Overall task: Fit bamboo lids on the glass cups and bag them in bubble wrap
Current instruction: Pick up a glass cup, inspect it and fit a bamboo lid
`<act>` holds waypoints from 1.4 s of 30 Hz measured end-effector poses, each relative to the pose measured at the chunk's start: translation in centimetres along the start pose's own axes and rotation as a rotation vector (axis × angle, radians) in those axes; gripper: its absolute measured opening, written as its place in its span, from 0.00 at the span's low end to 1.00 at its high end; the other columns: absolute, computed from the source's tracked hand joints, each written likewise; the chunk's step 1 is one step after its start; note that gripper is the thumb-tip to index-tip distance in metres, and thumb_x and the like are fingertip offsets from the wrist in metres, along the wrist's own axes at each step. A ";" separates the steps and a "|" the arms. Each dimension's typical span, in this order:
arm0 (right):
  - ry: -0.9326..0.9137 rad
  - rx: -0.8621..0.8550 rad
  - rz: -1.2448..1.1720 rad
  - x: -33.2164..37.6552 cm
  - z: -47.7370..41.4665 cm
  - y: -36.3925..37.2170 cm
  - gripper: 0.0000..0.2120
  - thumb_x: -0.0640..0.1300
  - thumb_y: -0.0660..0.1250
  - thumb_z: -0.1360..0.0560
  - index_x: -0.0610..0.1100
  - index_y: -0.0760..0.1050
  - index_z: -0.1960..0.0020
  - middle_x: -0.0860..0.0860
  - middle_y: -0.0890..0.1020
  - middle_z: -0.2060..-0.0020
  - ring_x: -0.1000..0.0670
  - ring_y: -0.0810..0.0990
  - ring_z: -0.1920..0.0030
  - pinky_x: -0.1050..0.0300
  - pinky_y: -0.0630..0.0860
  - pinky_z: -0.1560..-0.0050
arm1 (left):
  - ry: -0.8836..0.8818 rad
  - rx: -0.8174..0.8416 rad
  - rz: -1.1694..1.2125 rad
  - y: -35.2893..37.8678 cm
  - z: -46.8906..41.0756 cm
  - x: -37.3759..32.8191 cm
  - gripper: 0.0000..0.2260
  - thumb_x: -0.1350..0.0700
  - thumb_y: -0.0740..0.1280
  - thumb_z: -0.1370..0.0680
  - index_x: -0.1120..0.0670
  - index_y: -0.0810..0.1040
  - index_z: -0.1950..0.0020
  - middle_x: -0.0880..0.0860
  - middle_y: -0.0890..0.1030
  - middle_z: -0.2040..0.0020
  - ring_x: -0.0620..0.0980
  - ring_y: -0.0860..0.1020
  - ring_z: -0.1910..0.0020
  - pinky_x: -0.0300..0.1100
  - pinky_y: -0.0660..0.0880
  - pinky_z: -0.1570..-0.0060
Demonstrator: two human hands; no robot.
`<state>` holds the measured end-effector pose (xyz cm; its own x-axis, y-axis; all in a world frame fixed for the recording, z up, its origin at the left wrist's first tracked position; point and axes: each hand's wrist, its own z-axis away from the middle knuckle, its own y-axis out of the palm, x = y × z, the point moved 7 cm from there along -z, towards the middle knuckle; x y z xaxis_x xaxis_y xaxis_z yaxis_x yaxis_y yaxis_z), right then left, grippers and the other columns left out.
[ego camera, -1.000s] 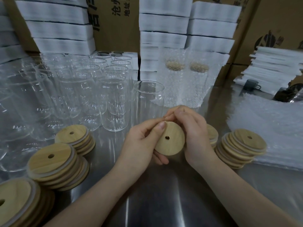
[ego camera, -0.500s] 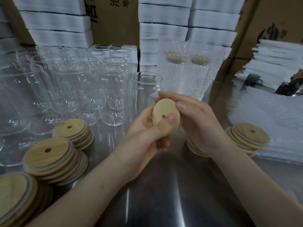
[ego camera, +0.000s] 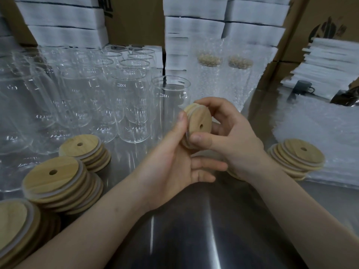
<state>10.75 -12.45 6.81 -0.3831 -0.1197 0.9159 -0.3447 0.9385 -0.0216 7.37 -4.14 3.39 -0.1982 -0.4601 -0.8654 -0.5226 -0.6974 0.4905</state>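
Observation:
Both hands hold a small stack of round bamboo lids (ego camera: 200,123) on edge above the steel table (ego camera: 194,230). The front lid's face, with its small hole, points right. My left hand (ego camera: 172,160) supports the stack, thumb up along its left edge. My right hand (ego camera: 231,136) pinches the front lid, fingers over the top, thumb at the bottom. An open glass cup (ego camera: 171,98) stands just behind the hands. Two lidded cups in bubble wrap (ego camera: 209,78) stand further back.
Several empty glass cups (ego camera: 81,94) fill the left. Lid stacks lie at the left (ego camera: 56,177), near left corner (ego camera: 13,222), behind those (ego camera: 85,150) and right (ego camera: 297,160). Bubble-wrap bags (ego camera: 320,133) lie right, a dark mug (ego camera: 301,88) beyond. Foam stacks (ego camera: 194,20) and cardboard boxes line the back.
The lids rose from near the table and turned edge-on toward me. My left thumb left the lid's face for its edge, and my right thumb came under the front lid.

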 end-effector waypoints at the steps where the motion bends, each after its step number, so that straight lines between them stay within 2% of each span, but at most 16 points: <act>1: -0.017 -0.015 0.008 0.0 0.1 0.0 0.25 0.35 0.76 0.38 0.45 0.74 0.43 0.51 0.78 0.52 0.54 0.82 0.56 0.58 0.80 0.56 | -0.023 -0.002 -0.036 -0.1 -0.1 0.3 0.31 0.31 0.55 0.26 0.50 0.74 0.33 0.52 0.82 0.43 0.51 0.83 0.60 0.42 0.77 0.62; 4: -0.033 -0.027 0.077 -0.1 0.1 0.1 0.25 0.37 0.79 0.39 0.47 0.76 0.45 0.51 0.78 0.54 0.56 0.81 0.57 0.60 0.80 0.58 | -0.095 -0.008 -0.090 -0.7 -0.3 1.2 0.32 0.31 0.49 0.26 0.47 0.74 0.32 0.52 0.83 0.42 0.52 0.83 0.60 0.43 0.77 0.60; 7: -0.052 -0.090 0.096 -0.2 0.0 -0.2 0.20 0.42 0.77 0.38 0.47 0.78 0.48 0.51 0.80 0.55 0.57 0.81 0.56 0.62 0.79 0.57 | -0.134 0.017 -0.082 -0.9 -0.5 1.5 0.33 0.31 0.46 0.25 0.48 0.75 0.33 0.54 0.83 0.45 0.52 0.82 0.62 0.44 0.76 0.60; 12: 0.024 -0.184 -0.022 -1.2 0.1 -0.6 0.05 0.40 0.71 0.25 0.48 0.82 0.53 0.54 0.83 0.61 0.58 0.82 0.60 0.60 0.79 0.68 | -0.128 0.012 -0.052 -1.3 -0.8 1.5 0.30 0.33 0.47 0.23 0.49 0.75 0.33 0.55 0.82 0.49 0.52 0.78 0.67 0.45 0.76 0.62; 16: 0.075 -0.144 -0.089 -1.7 -0.1 -0.6 0.10 0.40 0.63 0.20 0.48 0.83 0.49 0.52 0.84 0.61 0.55 0.82 0.59 0.61 0.79 0.69 | -0.127 -0.006 -0.002 -1.7 -0.8 1.4 0.32 0.34 0.47 0.23 0.53 0.73 0.30 0.61 0.79 0.46 0.53 0.76 0.69 0.47 0.77 0.61; 20: 0.126 0.128 -0.209 -1.7 -0.5 0.3 0.17 0.35 0.64 0.24 0.46 0.75 0.36 0.50 0.83 0.49 0.52 0.82 0.48 0.58 0.81 0.53 | -0.088 -0.004 0.084 -1.9 -0.7 0.8 0.29 0.35 0.46 0.20 0.50 0.77 0.36 0.53 0.83 0.51 0.51 0.78 0.68 0.46 0.78 0.61; 23: 0.100 0.188 -0.166 -1.5 -0.5 0.6 0.28 0.31 0.68 0.31 0.43 0.71 0.32 0.47 0.80 0.45 0.48 0.79 0.42 0.52 0.77 0.41 | -0.078 -0.013 0.079 -2.0 -0.7 0.5 0.29 0.34 0.45 0.20 0.50 0.77 0.38 0.50 0.82 0.56 0.50 0.78 0.68 0.46 0.78 0.60; 27: 0.033 0.059 -0.014 -1.2 -0.3 0.4 0.28 0.32 0.76 0.38 0.45 0.74 0.41 0.52 0.81 0.52 0.54 0.81 0.50 0.58 0.79 0.49 | -0.090 -0.063 -0.020 -2.0 -0.8 1.0 0.31 0.34 0.43 0.20 0.51 0.75 0.36 0.50 0.83 0.54 0.51 0.78 0.69 0.47 0.78 0.59; 29: 0.016 -0.019 0.032 -1.2 -0.2 0.2 0.26 0.37 0.79 0.39 0.45 0.74 0.45 0.51 0.80 0.56 0.54 0.80 0.55 0.58 0.80 0.53 | -0.100 -0.079 -0.095 -2.0 -0.9 1.2 0.33 0.34 0.42 0.21 0.51 0.74 0.34 0.51 0.84 0.52 0.51 0.79 0.68 0.46 0.78 0.59; 32: -0.015 -0.109 0.023 -0.9 0.0 0.2 0.17 0.43 0.74 0.36 0.45 0.75 0.49 0.50 0.80 0.59 0.55 0.79 0.60 0.60 0.79 0.59 | -0.093 -0.166 -0.259 -2.3 -0.7 1.0 0.33 0.31 0.44 0.25 0.49 0.76 0.37 0.55 0.84 0.52 0.53 0.79 0.70 0.46 0.77 0.62; 35: -0.066 -0.209 0.036 -0.6 -0.1 -0.3 0.10 0.42 0.71 0.30 0.44 0.76 0.50 0.50 0.80 0.59 0.54 0.79 0.58 0.59 0.78 0.55 | 0.131 -0.459 -0.742 -3.4 0.1 -1.1 0.35 0.29 0.46 0.23 0.53 0.81 0.57 0.54 0.82 0.68 0.50 0.78 0.74 0.43 0.74 0.68; 37: -0.024 -0.287 -0.033 -0.9 0.1 -0.9 0.14 0.45 0.72 0.32 0.43 0.76 0.47 0.46 0.80 0.57 0.46 0.80 0.55 0.46 0.80 0.50 | 0.406 -0.661 -0.937 -3.6 1.6 -3.2 0.31 0.34 0.52 0.21 0.56 0.78 0.68 0.52 0.77 0.75 0.46 0.75 0.75 0.44 0.72 0.67; 38: 0.023 -0.322 -0.107 -1.2 0.2 -1.1 0.19 0.46 0.73 0.34 0.43 0.76 0.45 0.44 0.80 0.55 0.42 0.81 0.54 0.42 0.82 0.54 | 0.534 -0.738 -0.959 -3.8 2.4 -4.1 0.27 0.38 0.56 0.22 0.55 0.77 0.68 0.52 0.76 0.75 0.45 0.74 0.74 0.44 0.70 0.67; 39: 0.067 -0.349 -0.179 -1.4 0.3 -1.2 0.22 0.46 0.74 0.36 0.44 0.76 0.44 0.43 0.81 0.54 0.40 0.83 0.54 0.44 0.82 0.60 | 0.636 -0.810 -0.982 -4.0 3.1 -4.8 0.22 0.40 0.58 0.23 0.55 0.76 0.66 0.51 0.75 0.72 0.45 0.73 0.71 0.45 0.69 0.66; 41: 0.119 -0.376 -0.259 -1.6 0.4 -1.3 0.23 0.46 0.76 0.39 0.44 0.77 0.45 0.42 0.82 0.53 0.40 0.84 0.55 0.51 0.82 0.66 | 0.738 -0.933 -1.030 -4.6 3.9 -5.7 0.12 0.43 0.65 0.25 0.52 0.73 0.57 0.49 0.76 0.60 0.47 0.74 0.62 0.43 0.70 0.61; 42: 0.124 -0.386 -0.274 -1.6 0.5 -1.3 0.22 0.45 0.76 0.39 0.42 0.77 0.47 0.43 0.82 0.54 0.42 0.84 0.56 0.52 0.81 0.67 | 0.734 -0.975 -1.040 -4.8 3.9 -5.8 0.13 0.43 0.68 0.26 0.49 0.71 0.51 0.49 0.76 0.53 0.48 0.75 0.56 0.42 0.71 0.57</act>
<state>11.36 -13.61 5.22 -0.2097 -0.3619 0.9084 -0.0672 0.9321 0.3558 7.78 3.96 5.66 0.4610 0.4646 -0.7561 0.5909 -0.7963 -0.1290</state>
